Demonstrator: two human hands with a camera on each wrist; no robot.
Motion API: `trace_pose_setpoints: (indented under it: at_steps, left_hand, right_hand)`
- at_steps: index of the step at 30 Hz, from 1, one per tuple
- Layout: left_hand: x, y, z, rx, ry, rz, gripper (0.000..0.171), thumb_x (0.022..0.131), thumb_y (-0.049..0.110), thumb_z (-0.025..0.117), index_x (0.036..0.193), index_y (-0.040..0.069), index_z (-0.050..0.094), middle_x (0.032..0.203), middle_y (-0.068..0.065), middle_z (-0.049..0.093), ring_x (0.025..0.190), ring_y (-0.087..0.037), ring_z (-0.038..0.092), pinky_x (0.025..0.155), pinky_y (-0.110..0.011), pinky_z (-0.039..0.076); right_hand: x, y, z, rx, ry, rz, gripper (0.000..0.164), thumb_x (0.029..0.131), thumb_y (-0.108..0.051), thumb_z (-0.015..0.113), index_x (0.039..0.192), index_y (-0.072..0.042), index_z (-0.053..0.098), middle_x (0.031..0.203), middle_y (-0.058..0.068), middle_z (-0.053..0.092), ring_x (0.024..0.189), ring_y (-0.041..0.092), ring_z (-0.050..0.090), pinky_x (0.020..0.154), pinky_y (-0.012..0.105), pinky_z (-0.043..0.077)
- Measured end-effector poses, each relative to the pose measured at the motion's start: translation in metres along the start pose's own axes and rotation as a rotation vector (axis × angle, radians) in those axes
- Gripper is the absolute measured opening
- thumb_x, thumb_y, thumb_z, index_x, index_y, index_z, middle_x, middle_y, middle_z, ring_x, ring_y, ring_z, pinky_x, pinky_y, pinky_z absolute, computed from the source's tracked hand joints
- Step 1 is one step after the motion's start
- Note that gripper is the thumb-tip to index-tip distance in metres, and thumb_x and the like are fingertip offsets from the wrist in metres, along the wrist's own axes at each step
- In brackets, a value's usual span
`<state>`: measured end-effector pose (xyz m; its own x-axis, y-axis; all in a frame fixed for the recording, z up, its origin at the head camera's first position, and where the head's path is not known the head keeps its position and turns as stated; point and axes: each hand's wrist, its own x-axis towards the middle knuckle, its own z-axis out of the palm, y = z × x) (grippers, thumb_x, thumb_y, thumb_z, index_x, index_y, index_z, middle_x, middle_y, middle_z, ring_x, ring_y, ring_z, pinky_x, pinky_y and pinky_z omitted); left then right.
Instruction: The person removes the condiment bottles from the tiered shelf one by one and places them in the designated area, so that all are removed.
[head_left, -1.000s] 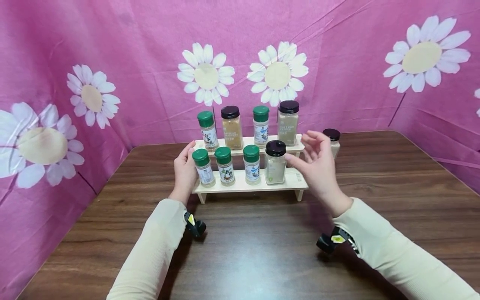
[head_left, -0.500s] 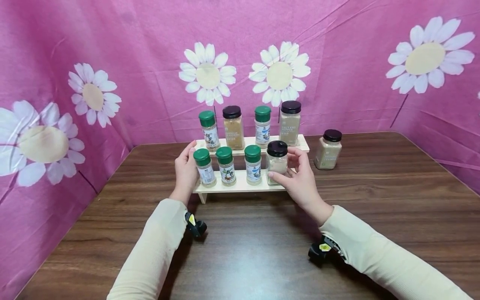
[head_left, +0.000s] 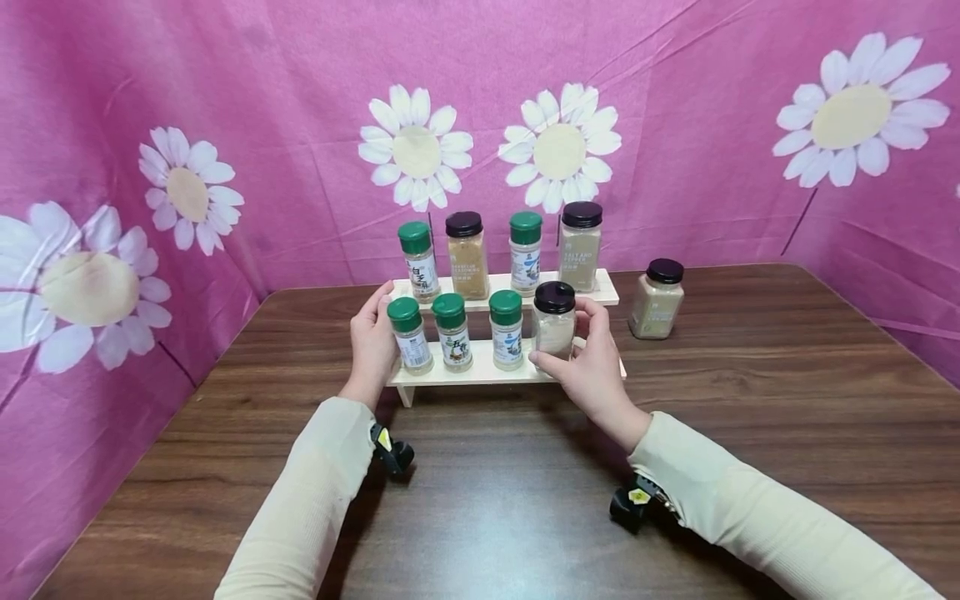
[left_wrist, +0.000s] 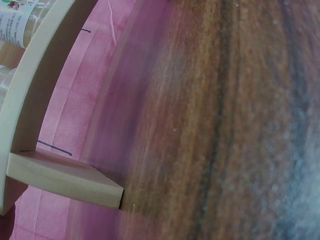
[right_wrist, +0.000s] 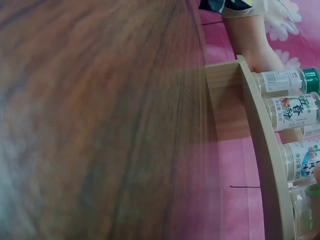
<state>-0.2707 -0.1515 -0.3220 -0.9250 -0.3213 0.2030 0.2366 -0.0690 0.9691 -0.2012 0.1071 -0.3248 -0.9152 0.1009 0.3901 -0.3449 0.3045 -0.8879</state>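
A two-tier pale wooden spice rack (head_left: 480, 375) stands on the table with jars on both shelves. My left hand (head_left: 371, 346) grips its left end. My right hand (head_left: 596, 371) holds a square, black-lidded spice jar (head_left: 555, 325) at the right of the lower shelf, thumb across the front and fingers round the far side. To its left stand green-capped shakers, among them one (head_left: 506, 333) with a blue-and-white label. In the right wrist view the rack's front edge (right_wrist: 265, 150) shows beside several shakers, and the held jar (right_wrist: 302, 212) is partly cut off.
On the upper shelf are two green-capped shakers (head_left: 420, 267) and two black-lidded jars (head_left: 467, 262). Another black-lidded jar (head_left: 657, 304) stands on the wooden table (head_left: 480, 500) to the right of the rack. A pink flowered cloth (head_left: 300, 125) hangs behind and beside the table.
My right hand has come down and to the left from beside the jar and taken hold of it. The jar out on the table is now uncovered. My left hand stays at the rack.
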Motion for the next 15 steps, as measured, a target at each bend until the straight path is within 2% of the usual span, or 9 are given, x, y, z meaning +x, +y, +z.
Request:
trace_pose_setpoints:
  at_steps: [8, 15]
  left_hand:
    - [0.0003, 0.002, -0.0005, 0.018, 0.001, -0.011, 0.035, 0.099, 0.014, 0.041, 0.131, 0.006, 0.052, 0.135, -0.01, 0.051, 0.116, -0.016, 0.051, 0.099, -0.027, 0.045]
    - [0.0008, 0.0004, 0.0003, -0.014, 0.003, -0.024, 0.036, 0.099, 0.014, 0.042, 0.131, 0.005, 0.052, 0.134, -0.011, 0.051, 0.116, -0.014, 0.051, 0.098, -0.025, 0.045]
  right_hand:
    - [-0.0005, 0.0001, 0.0009, -0.065, 0.039, -0.013, 0.078, 0.065, -0.004, 0.08, 0.128, -0.007, 0.033, 0.116, 0.017, 0.05, 0.108, 0.027, 0.049, 0.091, 0.047, 0.049]
    - [-0.0031, 0.0009, 0.0008, -0.027, 0.06, -0.011, 0.077, 0.064, -0.001, 0.08, 0.127, -0.006, 0.036, 0.112, 0.017, 0.052, 0.105, 0.027, 0.05, 0.089, 0.046, 0.05]
